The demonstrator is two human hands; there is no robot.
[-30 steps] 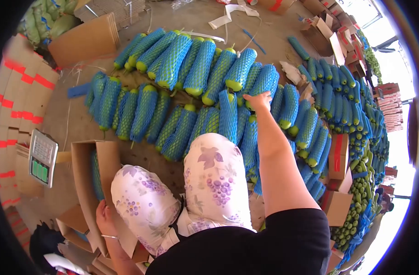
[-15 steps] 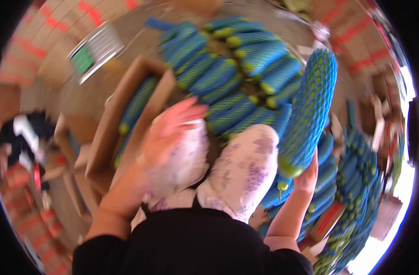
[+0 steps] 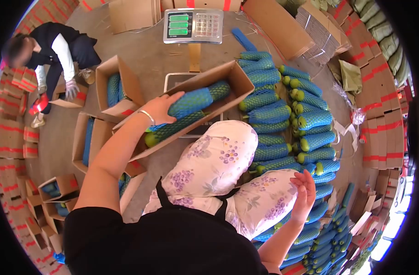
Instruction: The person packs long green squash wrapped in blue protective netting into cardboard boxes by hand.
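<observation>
My left hand (image 3: 161, 108) rests on a blue-netted green gourd (image 3: 191, 101) lying inside a long open cardboard box (image 3: 234, 73); a second netted gourd (image 3: 175, 128) lies beneath it. My right hand (image 3: 304, 190) hovers with fingers apart beside my knee, holding nothing, close to the pile of netted gourds (image 3: 287, 121) spread on the floor to the right.
A digital scale (image 3: 193, 25) stands beyond the box. Another person (image 3: 54, 50) crouches at the upper left by an open box holding gourds (image 3: 114, 89). More open boxes (image 3: 88, 140) sit at left. Stacked flat cartons (image 3: 379, 82) line the edges.
My right hand held a netted gourd upright half a second ago; it now holds nothing. My left hand now presses a gourd into the long box. My view swung left toward the scale.
</observation>
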